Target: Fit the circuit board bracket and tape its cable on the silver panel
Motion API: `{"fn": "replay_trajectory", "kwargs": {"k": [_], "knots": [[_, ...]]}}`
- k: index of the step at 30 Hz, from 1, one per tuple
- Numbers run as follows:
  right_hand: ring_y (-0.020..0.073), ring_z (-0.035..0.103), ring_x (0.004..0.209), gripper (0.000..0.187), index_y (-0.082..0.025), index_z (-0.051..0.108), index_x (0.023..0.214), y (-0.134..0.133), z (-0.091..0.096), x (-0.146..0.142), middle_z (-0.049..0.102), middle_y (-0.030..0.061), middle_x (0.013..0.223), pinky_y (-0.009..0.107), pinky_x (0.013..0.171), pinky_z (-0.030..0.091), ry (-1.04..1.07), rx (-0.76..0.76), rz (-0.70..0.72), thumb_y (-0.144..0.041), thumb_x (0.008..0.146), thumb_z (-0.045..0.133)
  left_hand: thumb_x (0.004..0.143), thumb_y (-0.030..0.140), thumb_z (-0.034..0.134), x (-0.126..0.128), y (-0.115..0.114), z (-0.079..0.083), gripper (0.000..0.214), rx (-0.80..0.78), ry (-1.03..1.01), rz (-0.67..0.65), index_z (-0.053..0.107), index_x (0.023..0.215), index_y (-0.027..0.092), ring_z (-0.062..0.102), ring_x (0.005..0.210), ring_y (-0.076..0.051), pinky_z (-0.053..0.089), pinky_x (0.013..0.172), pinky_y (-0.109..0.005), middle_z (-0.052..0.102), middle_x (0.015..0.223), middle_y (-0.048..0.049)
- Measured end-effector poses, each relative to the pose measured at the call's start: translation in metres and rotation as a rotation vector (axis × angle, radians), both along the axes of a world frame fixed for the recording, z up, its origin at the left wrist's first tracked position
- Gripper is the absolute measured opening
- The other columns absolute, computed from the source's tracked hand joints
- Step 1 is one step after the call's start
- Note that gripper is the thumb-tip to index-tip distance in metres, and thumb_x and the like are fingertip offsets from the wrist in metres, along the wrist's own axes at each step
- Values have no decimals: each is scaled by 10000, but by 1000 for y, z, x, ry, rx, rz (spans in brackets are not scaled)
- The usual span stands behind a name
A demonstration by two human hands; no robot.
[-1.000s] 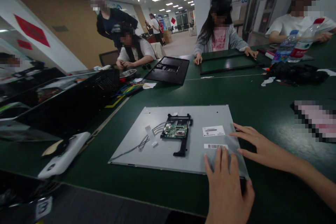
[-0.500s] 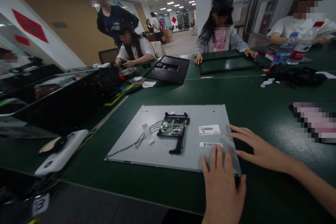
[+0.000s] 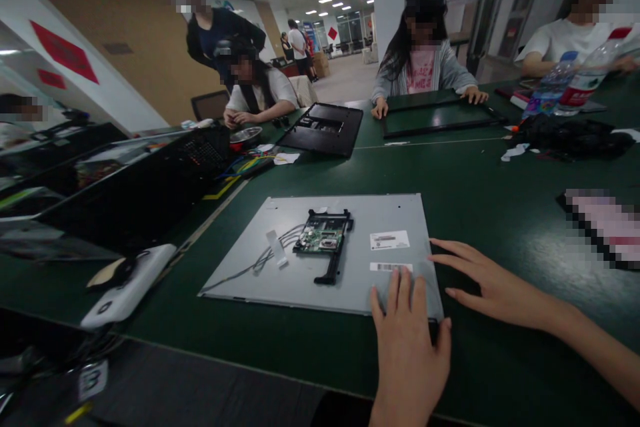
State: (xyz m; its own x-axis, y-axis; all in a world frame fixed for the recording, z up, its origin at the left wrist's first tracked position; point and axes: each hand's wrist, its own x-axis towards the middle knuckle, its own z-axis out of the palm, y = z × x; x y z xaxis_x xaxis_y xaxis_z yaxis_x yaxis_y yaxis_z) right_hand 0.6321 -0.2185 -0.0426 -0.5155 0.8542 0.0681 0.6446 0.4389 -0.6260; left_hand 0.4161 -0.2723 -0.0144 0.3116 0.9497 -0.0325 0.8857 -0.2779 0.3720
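Note:
A flat grey metal panel (image 3: 300,280) lies on the green table (image 3: 475,187) in front of me. A small green circuit board in a black bracket (image 3: 323,240) sits on its middle, with grey cables (image 3: 270,255) running left and two white labels (image 3: 390,240) to the right. My left hand (image 3: 407,340) lies flat, fingers stretched out, on the panel's near right corner. My right hand (image 3: 480,280) rests with spread fingers at the panel's right edge. Neither hand holds anything.
A black perforated case (image 3: 150,180) and a white device (image 3: 127,287) stand at the left. Coloured wires (image 3: 247,165) and a black back cover (image 3: 325,128) lie farther off. Other people sit across the table; one holds a black frame (image 3: 440,119). Bottles (image 3: 575,87) stand at the far right.
The view has drifted slightly, so panel and hands sit a little further left and lower. Both hands keep their flat pose at the panel's right corner.

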Motion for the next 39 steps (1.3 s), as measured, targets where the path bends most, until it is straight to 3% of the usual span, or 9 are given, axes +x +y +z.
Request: {"fn": "replay_trajectory", "kwargs": {"k": [5,32,39], "knots": [[262,254,1465,539,-347,440,1451,1,0,-1,300,13,1597,509,1182,266,-13,-11,-9,-469,934,535,927,339,461,-8,8,5,559,-4,64,37,419,1469,208,239,1468,-306,183,1156,-660,306,1576,-71],[280,275,1456,491,-339,494,1413,0,2,-4,355,18,1570,551,1164,293,-27,-19,-7,-488,945,509,979,288,395,-85,33,-8,439,168,113,310,479,1398,187,310,1444,-287,225,1146,-619,419,1519,-112],[305,288,1449,496,-362,504,1404,1,-1,-4,358,2,1571,583,1150,301,-3,-35,-13,-507,930,521,996,299,357,-87,33,-14,447,177,136,327,460,1419,194,283,1454,-300,228,1133,-647,387,1539,-109]]}}
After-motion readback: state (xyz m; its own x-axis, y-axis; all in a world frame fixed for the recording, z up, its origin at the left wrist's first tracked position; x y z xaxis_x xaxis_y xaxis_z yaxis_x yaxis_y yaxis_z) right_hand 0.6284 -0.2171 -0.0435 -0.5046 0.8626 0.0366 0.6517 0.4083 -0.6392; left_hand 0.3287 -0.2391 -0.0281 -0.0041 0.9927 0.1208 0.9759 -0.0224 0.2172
